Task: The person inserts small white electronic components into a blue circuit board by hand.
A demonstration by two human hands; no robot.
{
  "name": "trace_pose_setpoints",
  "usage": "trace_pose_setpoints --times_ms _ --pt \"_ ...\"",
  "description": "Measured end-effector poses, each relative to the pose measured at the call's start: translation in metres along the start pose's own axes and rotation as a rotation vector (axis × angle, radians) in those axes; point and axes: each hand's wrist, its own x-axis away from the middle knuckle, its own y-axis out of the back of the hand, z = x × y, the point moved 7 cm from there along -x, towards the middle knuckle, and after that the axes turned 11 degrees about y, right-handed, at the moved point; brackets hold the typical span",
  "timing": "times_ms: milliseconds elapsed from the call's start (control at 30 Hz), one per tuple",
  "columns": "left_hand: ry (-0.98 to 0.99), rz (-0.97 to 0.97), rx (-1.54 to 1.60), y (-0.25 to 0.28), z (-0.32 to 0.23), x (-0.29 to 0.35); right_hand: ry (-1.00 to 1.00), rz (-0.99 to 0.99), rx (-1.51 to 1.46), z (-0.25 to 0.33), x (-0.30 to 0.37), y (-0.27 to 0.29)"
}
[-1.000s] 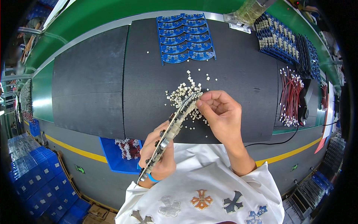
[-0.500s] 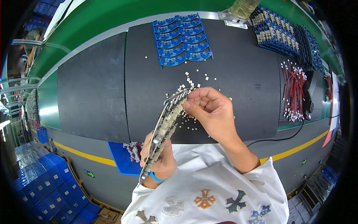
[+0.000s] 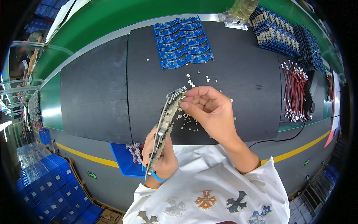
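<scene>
My left hand [image 3: 166, 160] is closed around a circuit board panel [image 3: 163, 128] and holds it up on edge, tilted, over the table's near side. Pale connectors line the panel's right face. At its upper end, the thumb and fingertips of my right hand [image 3: 214, 114] are pinched together against or very near the connectors. What lies between those fingertips is too small to make out. Loose small white connectors [image 3: 191, 125] are scattered on the black mat beneath and beyond my hands. Flat at the far side lies a blue circuit board panel [image 3: 184, 43].
Stacked blue boards with connectors [image 3: 278, 31] stand at the far right. Nearer lies a bundle of red-and-black wires [image 3: 294, 91] beside a black device [image 3: 310, 95] with a cable. A blue bin [image 3: 125, 162] with wire parts sits below the table's front edge. Black mat [image 3: 95, 89] extends left.
The held panel has turned more edge-on, its upper end shifting slightly left. My right hand's fingertips stay by its upper end, with the hand barely moved.
</scene>
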Motion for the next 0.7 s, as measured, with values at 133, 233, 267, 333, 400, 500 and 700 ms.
trace_pose_setpoints --times_ms 133,233,267,333,400,500,700 --pt "-0.021 0.097 0.053 -0.007 -0.0055 -0.0044 0.021 -0.029 -0.159 0.0018 -0.0006 -0.0065" --pt "-0.012 0.133 -0.043 -0.0079 -0.0059 -0.0057 -0.087 0.05 -0.105 -0.003 0.0002 -0.0078" --pt "-0.034 0.124 -0.039 -0.0074 -0.005 -0.0057 -0.086 0.052 -0.106 -0.0032 -0.0001 -0.0076" --pt "-0.055 0.115 -0.033 -0.0079 -0.003 -0.0039 -0.073 0.049 -0.044 -0.003 0.0 -0.0055" --pt "-0.024 0.042 0.058 -0.0039 0.001 -0.0021 -0.034 0.02 -0.08 -0.0018 -0.0014 -0.0074" --pt "-0.05 0.109 0.009 -0.0072 -0.0027 -0.0053 0.014 -0.005 -0.112 0.001 -0.0056 -0.0072" --pt "-0.061 0.033 -0.039 -0.0046 0.0007 -0.0033 -0.038 0.037 -0.055 -0.0001 -0.004 -0.0071"
